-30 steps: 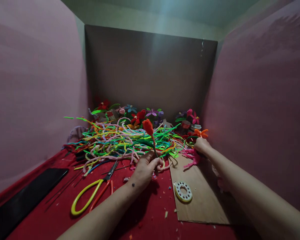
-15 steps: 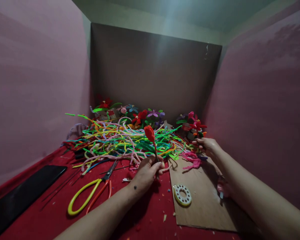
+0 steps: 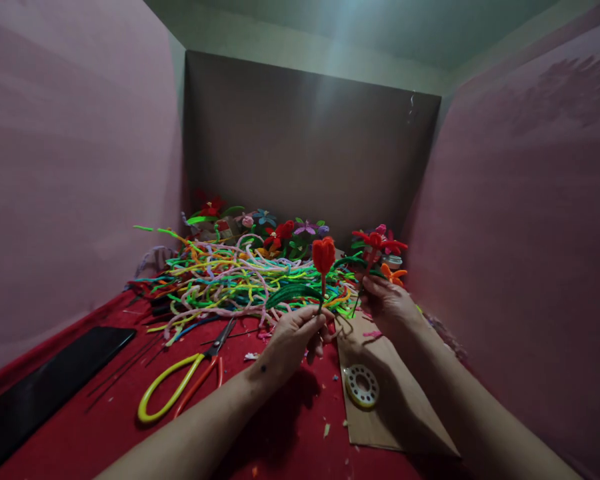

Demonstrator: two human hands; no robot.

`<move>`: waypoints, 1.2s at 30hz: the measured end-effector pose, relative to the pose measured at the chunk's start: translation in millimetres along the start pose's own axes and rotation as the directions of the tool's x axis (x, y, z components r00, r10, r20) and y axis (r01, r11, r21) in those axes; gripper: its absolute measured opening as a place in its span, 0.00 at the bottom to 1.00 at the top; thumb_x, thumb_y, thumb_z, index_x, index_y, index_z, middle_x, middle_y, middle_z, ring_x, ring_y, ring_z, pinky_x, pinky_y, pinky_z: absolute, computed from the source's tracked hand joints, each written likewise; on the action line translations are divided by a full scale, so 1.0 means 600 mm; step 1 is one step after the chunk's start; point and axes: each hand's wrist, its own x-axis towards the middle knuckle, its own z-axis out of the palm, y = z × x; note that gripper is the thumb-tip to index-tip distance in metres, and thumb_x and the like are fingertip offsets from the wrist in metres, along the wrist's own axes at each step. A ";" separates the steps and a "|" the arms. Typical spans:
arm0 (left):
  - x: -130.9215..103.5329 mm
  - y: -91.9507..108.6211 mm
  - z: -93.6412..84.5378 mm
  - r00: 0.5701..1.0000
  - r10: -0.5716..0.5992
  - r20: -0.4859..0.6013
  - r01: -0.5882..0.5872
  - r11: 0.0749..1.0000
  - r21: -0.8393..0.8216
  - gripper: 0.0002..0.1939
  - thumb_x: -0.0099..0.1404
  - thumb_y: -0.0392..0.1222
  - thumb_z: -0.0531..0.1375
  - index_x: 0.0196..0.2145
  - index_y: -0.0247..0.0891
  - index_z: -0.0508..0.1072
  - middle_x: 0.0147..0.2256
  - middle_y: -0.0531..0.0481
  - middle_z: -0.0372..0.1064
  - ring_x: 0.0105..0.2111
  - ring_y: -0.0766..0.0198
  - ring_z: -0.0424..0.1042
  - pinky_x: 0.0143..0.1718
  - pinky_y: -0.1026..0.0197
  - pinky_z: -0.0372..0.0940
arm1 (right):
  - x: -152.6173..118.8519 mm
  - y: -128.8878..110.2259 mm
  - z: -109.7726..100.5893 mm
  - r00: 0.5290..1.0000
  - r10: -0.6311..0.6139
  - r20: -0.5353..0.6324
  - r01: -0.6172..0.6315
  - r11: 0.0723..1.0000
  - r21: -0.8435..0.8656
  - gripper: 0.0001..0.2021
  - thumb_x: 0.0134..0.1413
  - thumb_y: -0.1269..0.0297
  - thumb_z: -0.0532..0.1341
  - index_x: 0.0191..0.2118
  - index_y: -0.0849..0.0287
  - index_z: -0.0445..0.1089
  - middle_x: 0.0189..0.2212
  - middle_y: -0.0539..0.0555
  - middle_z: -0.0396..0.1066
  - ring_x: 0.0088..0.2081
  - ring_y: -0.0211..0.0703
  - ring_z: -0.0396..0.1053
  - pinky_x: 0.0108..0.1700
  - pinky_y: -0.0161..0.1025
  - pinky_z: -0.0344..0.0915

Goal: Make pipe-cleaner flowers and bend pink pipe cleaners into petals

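The right hand point(image 3: 393, 308), its fingers pinched on the stem of a red open-petalled flower point(image 3: 379, 243), has swung in from the right, bringing that bloom near the red tulip point(image 3: 323, 255), whose stem the left hand point(image 3: 291, 339) grips before the pipe-cleaner pile point(image 3: 220, 279).

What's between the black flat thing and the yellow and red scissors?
Some thin dark sticks lie on the red cloth between the black flat thing and the scissors; the head camera's view shows them.
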 end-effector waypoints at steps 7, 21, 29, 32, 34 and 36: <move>-0.004 -0.004 0.003 0.995 0.097 -0.015 -0.095 0.990 0.101 0.11 0.60 0.46 0.52 0.36 0.35 0.66 0.22 0.56 0.64 0.14 0.74 0.60 0.14 0.70 0.54 | -0.040 0.037 0.032 0.992 -0.052 0.116 0.045 0.997 0.059 0.11 0.32 0.63 0.69 0.27 0.61 0.75 0.22 0.50 0.68 0.19 0.30 0.57 0.19 0.31 0.52; -0.018 0.003 0.013 0.974 0.181 -0.135 -0.154 0.970 0.190 0.06 0.57 0.43 0.56 0.28 0.37 0.67 0.20 0.56 0.64 0.17 0.73 0.59 0.18 0.68 0.55 | -0.076 0.073 0.043 0.962 0.002 0.273 -0.031 0.994 0.103 0.07 0.39 0.64 0.67 0.27 0.61 0.75 0.19 0.50 0.68 0.20 0.33 0.61 0.23 0.32 0.55; -0.019 0.017 0.015 0.948 0.243 -0.208 -0.184 0.946 0.266 0.06 0.56 0.41 0.57 0.24 0.37 0.69 0.22 0.55 0.60 0.20 0.71 0.57 0.20 0.68 0.54 | -0.088 0.080 0.048 0.954 0.041 0.296 -0.079 0.990 0.118 0.06 0.41 0.65 0.66 0.29 0.60 0.75 0.22 0.49 0.69 0.21 0.32 0.60 0.25 0.33 0.56; -0.020 0.022 0.015 0.954 0.206 -0.215 -0.133 0.941 0.311 0.06 0.56 0.41 0.57 0.25 0.37 0.69 0.20 0.56 0.60 0.19 0.72 0.57 0.19 0.68 0.52 | -0.091 0.080 0.053 0.947 0.053 0.316 -0.087 0.992 0.095 0.05 0.42 0.65 0.65 0.28 0.61 0.75 0.22 0.50 0.70 0.22 0.33 0.61 0.25 0.32 0.57; -0.022 0.023 0.017 0.954 0.201 -0.223 -0.128 0.944 0.304 0.06 0.55 0.42 0.58 0.25 0.37 0.69 0.20 0.56 0.60 0.19 0.72 0.57 0.19 0.68 0.52 | -0.094 0.080 0.056 0.942 0.055 0.331 -0.088 0.992 0.086 0.05 0.42 0.67 0.65 0.28 0.62 0.75 0.22 0.51 0.71 0.23 0.33 0.62 0.26 0.32 0.58; -0.022 0.022 0.018 0.952 0.194 -0.237 -0.139 0.963 0.232 0.06 0.54 0.42 0.59 0.25 0.37 0.68 0.19 0.57 0.60 0.18 0.72 0.56 0.18 0.69 0.52 | -0.095 0.080 0.057 0.945 0.058 0.322 -0.096 0.990 0.103 0.04 0.41 0.68 0.65 0.27 0.62 0.75 0.22 0.51 0.71 0.23 0.34 0.64 0.27 0.32 0.59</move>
